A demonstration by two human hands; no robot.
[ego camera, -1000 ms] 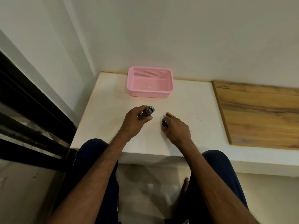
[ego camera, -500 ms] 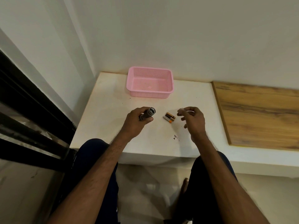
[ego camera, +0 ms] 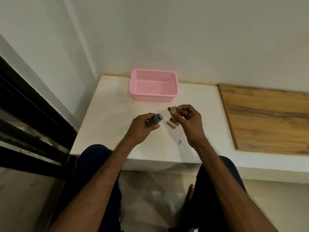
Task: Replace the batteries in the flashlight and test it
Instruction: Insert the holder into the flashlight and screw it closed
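You are sitting in what looks like a room in a home, in a corner of plain white walls (ego camera: 184,39). In front of you is a low white ledge (ego camera: 107,111) with a wooden board (ego camera: 267,118) beside it and a pink plastic basket (ego camera: 153,96) on top. A dark window frame (ego camera: 25,114) runs along your left, and the floor (ego camera: 150,198) below is pale tile.
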